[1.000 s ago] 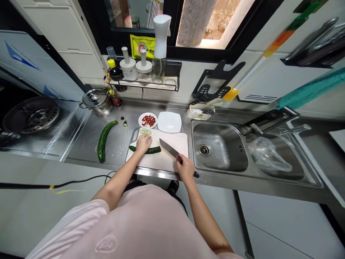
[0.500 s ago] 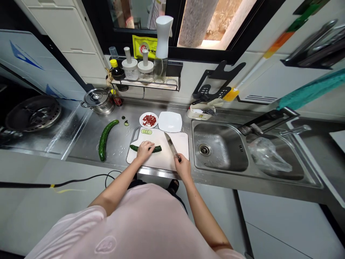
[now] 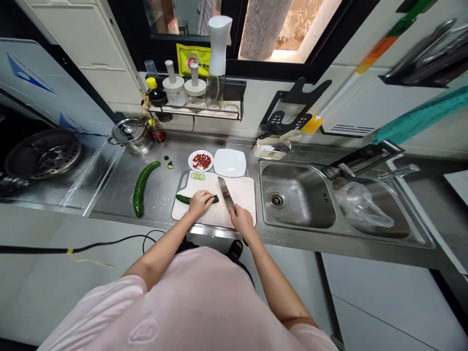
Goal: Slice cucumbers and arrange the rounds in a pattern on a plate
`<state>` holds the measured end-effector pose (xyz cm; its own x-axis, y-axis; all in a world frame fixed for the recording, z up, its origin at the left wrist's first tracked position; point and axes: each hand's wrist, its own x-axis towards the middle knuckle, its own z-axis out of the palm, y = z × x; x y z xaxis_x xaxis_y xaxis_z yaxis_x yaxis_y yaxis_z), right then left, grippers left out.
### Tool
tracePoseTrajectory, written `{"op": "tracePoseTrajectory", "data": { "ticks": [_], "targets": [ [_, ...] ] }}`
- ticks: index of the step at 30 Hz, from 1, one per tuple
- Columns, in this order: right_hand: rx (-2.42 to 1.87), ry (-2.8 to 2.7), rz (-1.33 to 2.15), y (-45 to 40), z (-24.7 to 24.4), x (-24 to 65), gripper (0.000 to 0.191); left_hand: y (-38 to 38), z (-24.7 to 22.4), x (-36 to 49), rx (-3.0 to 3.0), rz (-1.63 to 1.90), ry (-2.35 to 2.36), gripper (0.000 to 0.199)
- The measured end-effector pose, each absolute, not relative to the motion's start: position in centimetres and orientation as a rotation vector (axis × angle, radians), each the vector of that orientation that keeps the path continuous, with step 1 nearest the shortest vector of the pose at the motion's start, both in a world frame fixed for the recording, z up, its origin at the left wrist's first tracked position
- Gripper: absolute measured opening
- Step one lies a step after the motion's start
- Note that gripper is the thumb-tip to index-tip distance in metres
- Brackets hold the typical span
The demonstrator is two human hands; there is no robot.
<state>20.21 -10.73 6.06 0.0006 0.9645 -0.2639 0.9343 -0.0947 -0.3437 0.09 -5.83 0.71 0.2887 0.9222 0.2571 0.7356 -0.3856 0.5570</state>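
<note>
On the white cutting board [image 3: 234,214] lies a dark green cucumber [image 3: 183,199], set crosswise. My left hand [image 3: 200,204] is closed over it, near its right end, and covers its middle. A kitchen knife [image 3: 225,193] is in my right hand [image 3: 242,221], fingers wrapped round the handle. Its blade points away from me, just right of the cucumber's cut end. A short row of pale cucumber slices [image 3: 198,176] rests at the board's far left. Left of the board, a whole cucumber [image 3: 140,190] lies on the steel counter.
Behind the board stand a plate of chopped red pieces [image 3: 201,161] and a white square plate [image 3: 229,163]. Small cucumber ends [image 3: 170,165] lie left of them. A lidded pot [image 3: 132,136] is at the back left. To the right is a sink [image 3: 298,195] holding a plastic bag [image 3: 361,207].
My right hand has moved left with the knife, bringing the blade closer to the cucumber's right end. My left hand has shifted slightly right along the cucumber.
</note>
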Motion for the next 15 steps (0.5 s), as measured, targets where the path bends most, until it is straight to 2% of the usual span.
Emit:
{"op": "tracePoseTrajectory", "data": {
  "ticks": [15],
  "targets": [
    [-2.238,-2.231,0.817,-10.9,6.5,18.6,0.029,-5.1,-0.8,0.3,2.449,0.810,1.345,0.025]
  ]
}}
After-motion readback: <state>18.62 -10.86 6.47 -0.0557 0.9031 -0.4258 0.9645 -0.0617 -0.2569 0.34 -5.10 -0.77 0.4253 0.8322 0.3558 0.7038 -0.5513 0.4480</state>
